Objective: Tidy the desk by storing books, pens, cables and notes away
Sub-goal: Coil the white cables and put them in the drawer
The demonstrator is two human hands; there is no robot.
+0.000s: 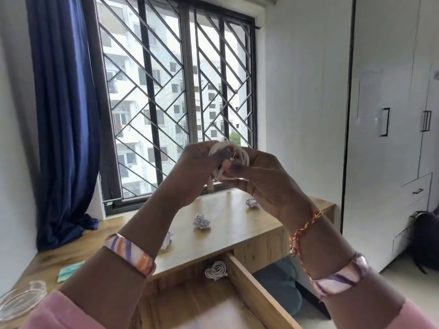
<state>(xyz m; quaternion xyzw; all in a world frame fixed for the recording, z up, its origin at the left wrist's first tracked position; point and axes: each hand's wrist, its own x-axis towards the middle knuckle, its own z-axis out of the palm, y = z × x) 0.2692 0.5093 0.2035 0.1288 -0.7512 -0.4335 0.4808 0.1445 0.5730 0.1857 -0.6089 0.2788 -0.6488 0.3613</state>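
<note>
A coiled white cable (229,153) is held up in front of the window, above the wooden desk (228,229). My left hand (192,172) grips the coil from the left, and my right hand (263,179) pinches it from the right, its thumb pressed on the cable end. A second coiled white cable (215,270) lies in the open drawer (249,288) below the desk front. Three crumpled paper notes lie on the desk: one (201,221) in the middle, one (251,202) further right, one (168,239) partly hidden behind my left forearm.
A green cloth (70,271) and a clear glass dish (21,299) sit on the left of the desk. A blue curtain (64,129) hangs at the left. White wardrobes (392,138) stand to the right, with a dark bag (425,241) on the floor.
</note>
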